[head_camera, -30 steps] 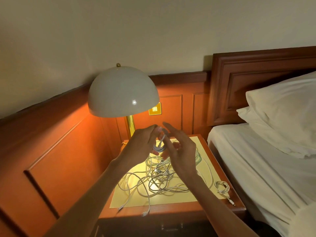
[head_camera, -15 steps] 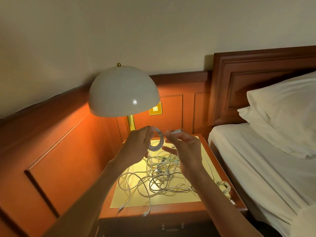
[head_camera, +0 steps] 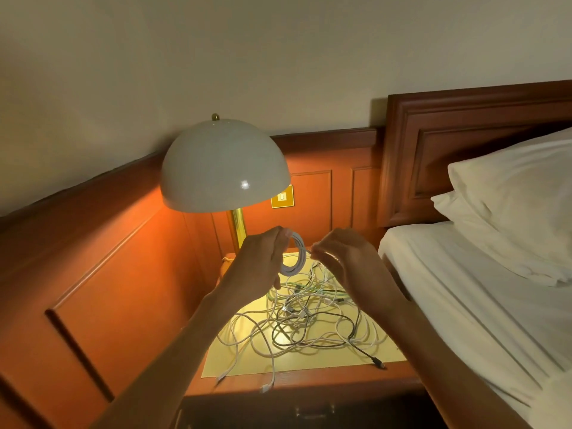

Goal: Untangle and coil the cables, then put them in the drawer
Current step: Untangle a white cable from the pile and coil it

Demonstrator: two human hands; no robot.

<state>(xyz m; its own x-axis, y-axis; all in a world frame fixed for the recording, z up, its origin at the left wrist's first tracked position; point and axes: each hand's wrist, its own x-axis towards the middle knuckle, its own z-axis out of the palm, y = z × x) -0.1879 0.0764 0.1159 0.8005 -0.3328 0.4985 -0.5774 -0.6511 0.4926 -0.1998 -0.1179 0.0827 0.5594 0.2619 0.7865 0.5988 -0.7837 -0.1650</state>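
The left hand (head_camera: 263,261) grips a small white cable coil (head_camera: 297,255) so its loops hold together. At its 3 o'clock the right hand (head_camera: 343,258) pinches the loose end (head_camera: 309,251), probably to tuck it. Tangled white and dark cables (head_camera: 309,320) lie on the wooden nightstand (head_camera: 325,385) at 6 o'clock.

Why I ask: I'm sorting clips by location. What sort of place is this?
Probably a bedroom, perhaps a hotel room: a bed with white pillows against a wooden headboard, and beside it a nightstand carrying a domed lamp.
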